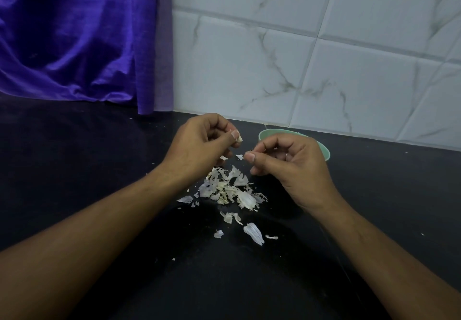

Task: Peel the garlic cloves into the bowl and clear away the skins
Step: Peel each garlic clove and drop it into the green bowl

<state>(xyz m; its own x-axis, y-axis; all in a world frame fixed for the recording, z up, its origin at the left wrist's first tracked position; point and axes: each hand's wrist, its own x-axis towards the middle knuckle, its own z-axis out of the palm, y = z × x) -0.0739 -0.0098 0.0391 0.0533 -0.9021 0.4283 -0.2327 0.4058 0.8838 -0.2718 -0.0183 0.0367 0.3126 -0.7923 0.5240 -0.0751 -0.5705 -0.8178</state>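
Note:
My left hand [199, 142] pinches a small garlic clove [239, 138] between thumb and fingertips, held above the black counter. My right hand [287, 162] is beside it, pinching a scrap of white skin [240, 157] at its thumb tip. A pale green bowl [324, 150] stands behind my right hand, which hides most of it and what it holds. A heap of papery garlic skins [225, 188] lies on the counter below both hands. More loose skins [254, 232] lie nearer to me.
The black counter [99, 182] runs back to a white marble-patterned tiled wall [324, 57]. A purple curtain [82, 37] hangs at the back left and reaches the counter. Tiny skin crumbs are scattered about the counter.

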